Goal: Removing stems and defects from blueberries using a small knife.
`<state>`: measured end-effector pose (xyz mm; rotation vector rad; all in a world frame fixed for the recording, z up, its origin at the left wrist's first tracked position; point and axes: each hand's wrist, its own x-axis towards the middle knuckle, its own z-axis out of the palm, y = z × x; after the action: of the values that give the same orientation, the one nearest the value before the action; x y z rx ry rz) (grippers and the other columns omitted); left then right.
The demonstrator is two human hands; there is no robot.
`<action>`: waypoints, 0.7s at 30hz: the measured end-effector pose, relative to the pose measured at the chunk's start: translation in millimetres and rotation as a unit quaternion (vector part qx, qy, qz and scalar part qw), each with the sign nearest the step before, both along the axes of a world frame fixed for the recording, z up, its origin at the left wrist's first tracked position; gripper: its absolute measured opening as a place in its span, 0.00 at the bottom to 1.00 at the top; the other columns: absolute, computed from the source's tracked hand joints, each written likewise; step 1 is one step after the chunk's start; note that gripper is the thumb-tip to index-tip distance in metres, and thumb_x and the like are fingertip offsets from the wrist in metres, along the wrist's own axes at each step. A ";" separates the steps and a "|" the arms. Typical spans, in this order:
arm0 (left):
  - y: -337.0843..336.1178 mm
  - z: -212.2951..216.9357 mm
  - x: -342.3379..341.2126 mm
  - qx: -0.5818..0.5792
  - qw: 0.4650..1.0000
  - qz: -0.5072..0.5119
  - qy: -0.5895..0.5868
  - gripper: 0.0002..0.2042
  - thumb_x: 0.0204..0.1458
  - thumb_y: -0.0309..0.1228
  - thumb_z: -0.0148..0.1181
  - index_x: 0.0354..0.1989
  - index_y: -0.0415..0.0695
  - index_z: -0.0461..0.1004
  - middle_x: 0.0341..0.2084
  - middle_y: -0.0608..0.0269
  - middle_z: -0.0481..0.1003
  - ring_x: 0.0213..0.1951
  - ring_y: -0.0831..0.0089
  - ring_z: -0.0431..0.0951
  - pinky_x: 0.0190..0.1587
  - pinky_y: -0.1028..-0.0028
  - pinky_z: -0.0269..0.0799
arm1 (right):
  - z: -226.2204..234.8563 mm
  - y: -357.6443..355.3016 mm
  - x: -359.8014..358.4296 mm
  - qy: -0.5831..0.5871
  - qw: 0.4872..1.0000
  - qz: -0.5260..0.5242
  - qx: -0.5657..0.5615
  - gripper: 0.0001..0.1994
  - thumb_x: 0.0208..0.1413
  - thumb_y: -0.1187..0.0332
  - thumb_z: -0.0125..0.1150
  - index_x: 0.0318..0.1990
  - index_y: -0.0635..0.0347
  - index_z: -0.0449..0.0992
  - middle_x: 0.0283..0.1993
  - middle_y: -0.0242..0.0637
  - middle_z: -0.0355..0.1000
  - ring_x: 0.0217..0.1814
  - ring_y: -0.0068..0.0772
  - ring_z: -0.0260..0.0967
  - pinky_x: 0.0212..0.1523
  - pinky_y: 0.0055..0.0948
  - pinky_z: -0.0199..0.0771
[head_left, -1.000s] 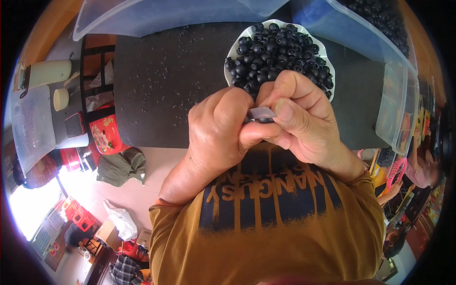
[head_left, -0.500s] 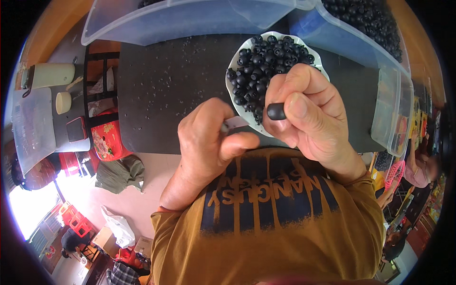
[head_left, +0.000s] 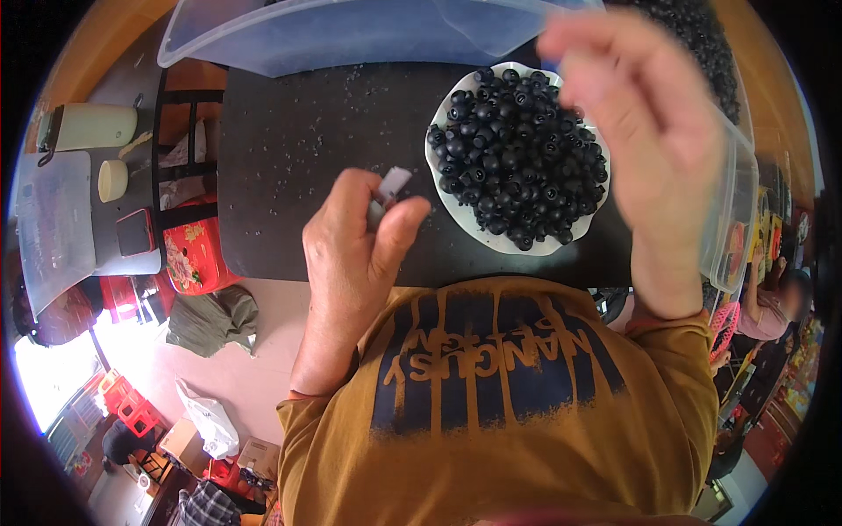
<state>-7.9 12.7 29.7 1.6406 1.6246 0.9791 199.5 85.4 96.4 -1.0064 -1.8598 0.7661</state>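
Observation:
My left hand point(head_left: 351, 232) is closed around a small flat blade point(head_left: 395, 182), whose pale tip sticks out between thumb and forefinger above the dark table. Its handle is mostly hidden in the fingers. My right hand point(head_left: 653, 123) is raised over the right edge of a white scalloped plate point(head_left: 452, 221), near the clear bin at the right. Motion blurs it, but its fingers look stretched out and apart, with no piece visible between them. Heaped on the plate are many small round black pieces point(head_left: 509, 158), some with a hole in the end.
A large clear plastic bin point(head_left: 351, 48) stands along the table's far side. Another bin point(head_left: 732, 210) at the right holds more black pieces point(head_left: 693, 39). Small black crumbs point(head_left: 298, 131) lie scattered on the dark table point(head_left: 289, 237). Farther left are a cup point(head_left: 113, 181) and a phone point(head_left: 135, 233).
My right hand has moved up and right, away from the left hand, and the black piece it held no longer shows. My left hand has shifted left with the blade.

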 end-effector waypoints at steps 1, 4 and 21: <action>2.3 3.1 1.3 -0.016 1.000 0.025 -0.003 0.16 0.50 0.40 0.59 0.26 0.38 0.66 0.14 0.60 0.66 0.17 0.74 0.66 0.21 0.75 0.62 | -12.8 -7.7 1.3 0.008 1.000 0.020 -0.005 0.08 0.53 0.76 0.53 0.41 0.67 0.72 0.37 0.37 0.70 0.38 0.23 0.66 0.41 0.19 0.64; 15.6 5.4 6.0 -0.047 0.997 0.055 0.017 0.11 0.50 0.34 0.58 0.28 0.39 0.67 0.13 0.61 0.67 0.17 0.75 0.66 0.21 0.76 0.63 | -37.6 -25.8 14.4 -0.050 0.997 0.035 0.047 0.07 0.49 0.79 0.56 0.37 0.66 0.74 0.31 0.35 0.69 0.26 0.21 0.63 0.29 0.17 0.62; 31.6 -33.9 7.1 -0.040 0.946 0.086 0.310 0.15 0.51 0.43 0.53 0.32 0.42 0.69 0.23 0.52 0.73 0.27 0.55 0.73 0.30 0.64 0.67 | -118.7 -143.7 114.2 -0.053 0.979 -0.195 -0.023 0.04 0.46 0.77 0.59 0.27 0.63 0.69 0.25 0.38 0.68 0.22 0.30 0.62 0.24 0.25 0.61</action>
<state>-0.8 44.3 -4.1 1.8881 2.2123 0.4767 313.8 -58.3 -22.3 -1.4120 -1.6628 0.5284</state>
